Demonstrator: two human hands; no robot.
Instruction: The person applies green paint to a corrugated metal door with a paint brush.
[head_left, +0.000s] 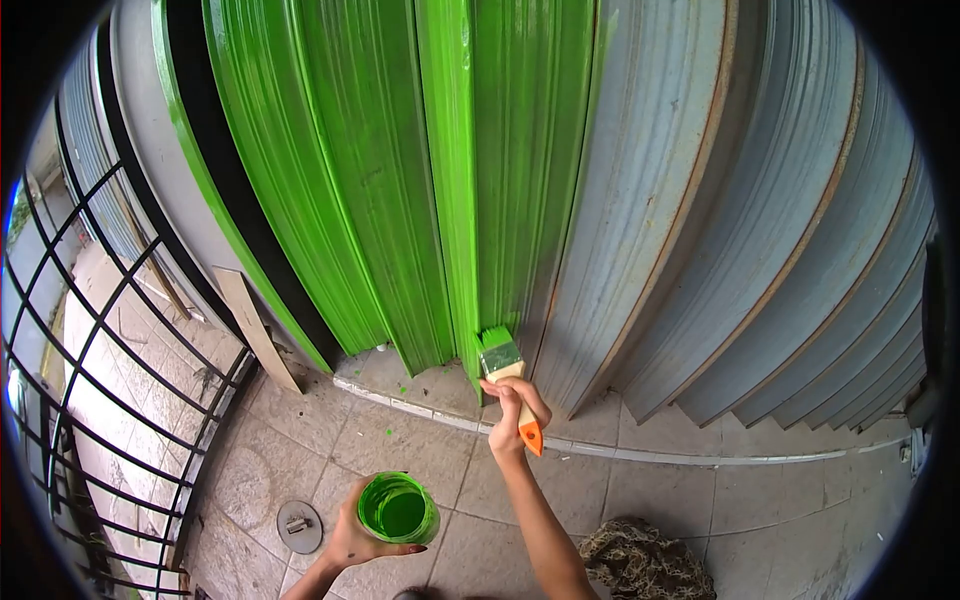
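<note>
My right hand (514, 412) is closed round the pale handle of a paintbrush (505, 358), whose orange end sticks out below the fist. Green paint covers its bristles, which touch the lower part of a folded metal door (520, 180). Bright green coats the left panels, while the panels on the right are bare grey with rusty edges. Near the bottom of that panel the green thins to patchy streaks. Lower left, my left hand (358, 530) grips a paint container (402, 507) with green paint inside and smears over its rim.
A black metal grille (110, 300) stands on the left, beside a wooden strip (255, 330) leaning there. On the tiled floor are a round metal cover (299, 526) and a brown patterned cloth-like bundle (645, 560). A low ledge (440, 412) with green drips runs beneath the door.
</note>
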